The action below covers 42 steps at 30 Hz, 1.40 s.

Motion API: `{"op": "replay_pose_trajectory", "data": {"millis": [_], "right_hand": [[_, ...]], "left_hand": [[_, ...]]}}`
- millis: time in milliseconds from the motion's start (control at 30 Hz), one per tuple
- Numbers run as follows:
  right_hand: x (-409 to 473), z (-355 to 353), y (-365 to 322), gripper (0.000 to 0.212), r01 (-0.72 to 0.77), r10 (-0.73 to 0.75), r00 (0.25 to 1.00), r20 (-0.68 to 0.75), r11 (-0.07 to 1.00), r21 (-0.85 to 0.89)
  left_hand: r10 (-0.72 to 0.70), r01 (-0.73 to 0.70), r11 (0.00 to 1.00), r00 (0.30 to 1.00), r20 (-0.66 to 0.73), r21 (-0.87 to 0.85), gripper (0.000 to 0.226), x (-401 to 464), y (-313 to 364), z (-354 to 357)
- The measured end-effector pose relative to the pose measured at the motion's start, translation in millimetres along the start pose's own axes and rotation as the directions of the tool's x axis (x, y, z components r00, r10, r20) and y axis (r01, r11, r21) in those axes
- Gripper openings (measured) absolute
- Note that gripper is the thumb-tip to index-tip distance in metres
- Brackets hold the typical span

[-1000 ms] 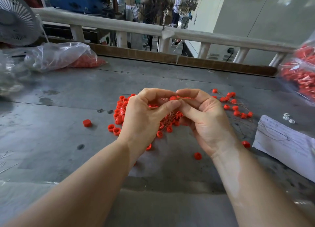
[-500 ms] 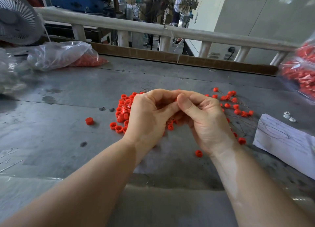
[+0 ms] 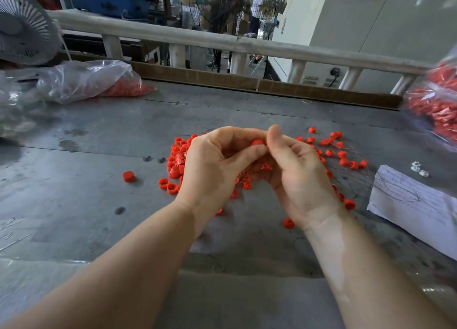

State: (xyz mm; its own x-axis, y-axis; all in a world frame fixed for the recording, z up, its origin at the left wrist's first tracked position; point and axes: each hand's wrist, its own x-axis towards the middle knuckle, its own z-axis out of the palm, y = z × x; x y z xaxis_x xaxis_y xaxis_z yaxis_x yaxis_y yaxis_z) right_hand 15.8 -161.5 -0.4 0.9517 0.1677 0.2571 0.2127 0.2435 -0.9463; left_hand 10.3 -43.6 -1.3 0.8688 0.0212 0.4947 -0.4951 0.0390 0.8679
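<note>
Pinches red cap (image 3: 258, 142) between left hand (image 3: 212, 165) and right hand (image 3: 296, 170), fingers curled tight, over worktop (image 3: 99, 205): mid-assembly, apparently. Needs steady push next, then release toward wired caps (image 3: 342, 154) at two o'clock.

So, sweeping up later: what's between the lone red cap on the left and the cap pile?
Only bare table between lone cap and pile, head view.

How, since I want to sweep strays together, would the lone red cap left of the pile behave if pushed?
The lone red cap sits flat and squat, so it would probably slide rather than tip. It looks like small plastic, likely light, easily flicked across the table. On its side, its round wall might roll.
</note>
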Motion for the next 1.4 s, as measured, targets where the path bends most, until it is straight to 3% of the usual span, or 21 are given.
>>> {"op": "replay_pose_trajectory", "data": {"millis": [133, 267, 633, 733, 833, 933, 1100, 1233, 1400], "right_hand": [[1.0, -4.0, -5.8, 0.032, -0.096, 0.097, 0.995, -0.001, 0.985, 0.142], [1.8, -4.6, -6.3, 0.026, -0.116, 0.116, 0.993, 0.009, 0.983, 0.143], [1.1, -6.6, -7.0, 0.023, -0.075, 0.063, 0.995, 0.074, 0.979, 0.187], [1.4, -7.3, -6.7, 0.023, -0.060, 0.051, 0.997, 0.050, 0.981, 0.184], [0.9, -9.2, -6.0, 0.019, -0.015, 0.016, 1.000, -0.004, 0.995, 0.098], [-0.9, -6.8, -4.2, 0.019, 0.109, -0.111, 0.994, -0.008, 0.987, -0.116], [-1.2, -0.7, 0.7, 0.031, 0.284, -0.299, 0.953, 0.038, 0.847, -0.450], [-0.3, -3.5, -0.8, 0.020, 0.270, -0.320, 0.947, -0.042, 0.859, -0.436], [-1.9, -2.0, -7.2, 0.014, 0.201, -0.240, 0.964, -0.115, 0.941, -0.274]], "left_hand": [[0.031, -0.031, 1.000, 0.999, -0.015, -0.006, 0.018, -0.9, -1.0, 0.6], [0.050, -0.050, 0.999, 0.999, -0.009, -0.021, 0.023, -1.7, 0.7, 0.6], [0.063, -0.062, 0.998, 0.998, 0.013, -0.011, 0.023, -2.3, -0.1, 0.5], [0.011, -0.011, 0.997, 1.000, 0.000, -0.083, 0.019, -2.1, 0.5, -0.1], [-0.162, 0.154, 0.963, 0.986, -0.021, -0.222, 0.020, -0.3, -1.3, -2.1], [-0.316, 0.293, 0.896, 0.949, -0.015, -0.333, 0.024, 1.6, -5.1, -4.2], [-0.378, 0.349, 0.842, 0.926, 0.010, -0.411, 0.019, 0.8, -4.6, -2.7], [-0.443, 0.432, 0.825, 0.895, 0.059, -0.364, 0.032, 1.3, -3.2, -2.8], [-0.386, 0.415, 0.801, 0.909, 0.158, -0.431, 0.023, 0.9, -0.9, -1.8]]}}
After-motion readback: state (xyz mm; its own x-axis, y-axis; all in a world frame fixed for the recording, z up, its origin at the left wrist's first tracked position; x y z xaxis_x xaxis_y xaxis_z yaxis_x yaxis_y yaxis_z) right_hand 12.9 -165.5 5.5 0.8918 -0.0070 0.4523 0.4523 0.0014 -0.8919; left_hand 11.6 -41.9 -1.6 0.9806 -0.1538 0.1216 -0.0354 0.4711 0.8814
